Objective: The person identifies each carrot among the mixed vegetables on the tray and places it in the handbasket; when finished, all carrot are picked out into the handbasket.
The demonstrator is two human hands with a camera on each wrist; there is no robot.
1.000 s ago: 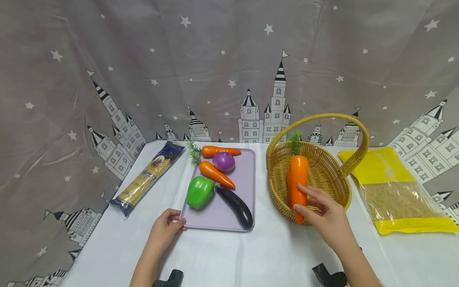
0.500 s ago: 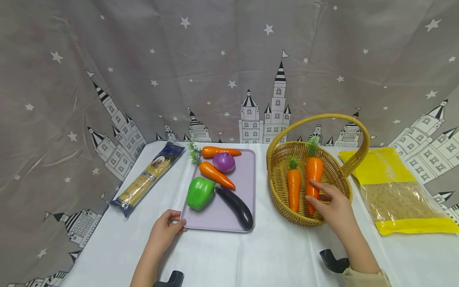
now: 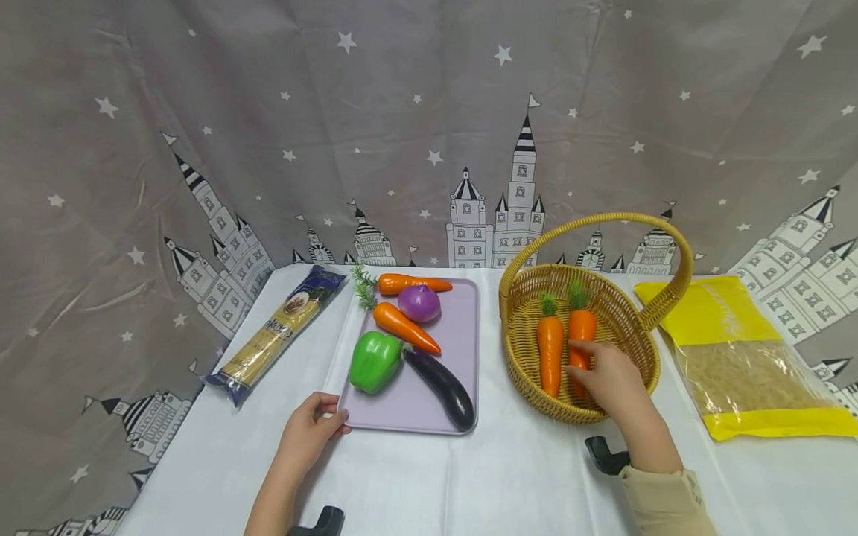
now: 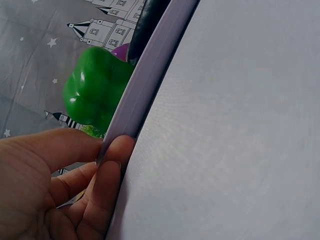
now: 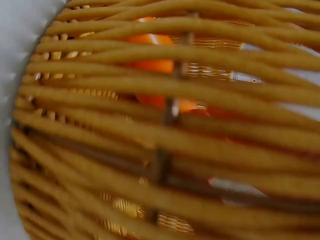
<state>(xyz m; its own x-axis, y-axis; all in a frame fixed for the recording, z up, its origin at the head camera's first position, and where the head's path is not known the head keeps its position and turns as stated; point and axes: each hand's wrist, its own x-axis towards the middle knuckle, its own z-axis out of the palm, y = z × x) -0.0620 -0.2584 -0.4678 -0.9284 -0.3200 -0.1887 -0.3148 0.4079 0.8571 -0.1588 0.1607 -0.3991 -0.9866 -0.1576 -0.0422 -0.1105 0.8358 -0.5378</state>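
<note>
Right hand (image 3: 611, 378): fingers pinching a green-topped orange carrot (image 3: 583, 324) in the golden-brown wicker basket (image 3: 553, 409), at three o'clock of a second orange carrot (image 3: 550, 353). Left hand (image 3: 310, 430): fingers pinching the rectangular lilac tray (image 3: 402, 407) at seven o'clock (glossy green bell pepper (image 3: 375, 362) nearby).

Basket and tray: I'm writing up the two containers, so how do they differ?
The basket is woven, golden-brown and rounded; the tray is smooth, lilac and rectangular. The basket has a tall arched handle; the tray shows none. The left hand grips the tray's near left corner, while the right hand is at a carrot inside the basket. Both hold two carrots.
</note>
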